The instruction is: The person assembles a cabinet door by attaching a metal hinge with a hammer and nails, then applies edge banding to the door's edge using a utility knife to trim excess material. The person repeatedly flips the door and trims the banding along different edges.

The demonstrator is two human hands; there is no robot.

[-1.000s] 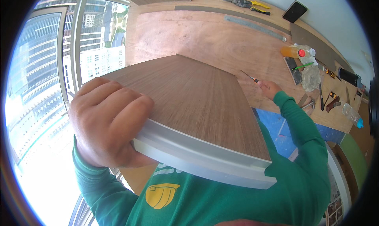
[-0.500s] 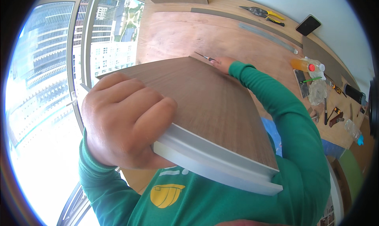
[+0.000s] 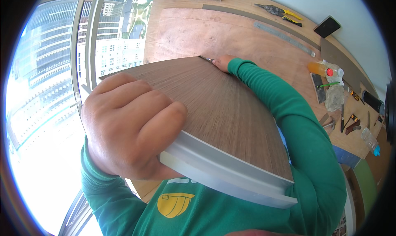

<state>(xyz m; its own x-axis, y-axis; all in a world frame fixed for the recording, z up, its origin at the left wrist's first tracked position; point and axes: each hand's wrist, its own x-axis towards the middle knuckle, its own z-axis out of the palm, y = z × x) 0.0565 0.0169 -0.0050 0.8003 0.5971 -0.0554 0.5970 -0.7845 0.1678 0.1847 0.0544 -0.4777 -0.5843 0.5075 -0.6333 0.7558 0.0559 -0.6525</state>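
A brown wood-grain panel [image 3: 222, 112] stands tilted in front of my chest, with a silver metal edge profile [image 3: 231, 168] along its near edge. My left hand [image 3: 132, 124] is closed over that edge at the left, the thumb under the profile. At the panel's far corner, my right hand [image 3: 223, 63] grips a slim tool with a thin metal blade [image 3: 205, 58]. The blade lies against the far edge there. Most of the right fingers and the tool's handle are hidden, so its exact kind is unclear.
Behind the panel lies a wooden worktop [image 3: 198, 30] with a steel ruler [image 3: 284, 39], yellow-handled snips [image 3: 276, 11] and a phone [image 3: 327, 26]. At right are an orange-filled bottle [image 3: 317, 69], a clear bottle [image 3: 368, 138] and several small tools. A window [image 3: 45, 71] borders the left.
My right hand has shifted left and slightly toward me along the panel's far edge, and less of the blade sticks out past the corner. The left hand keeps its hold.
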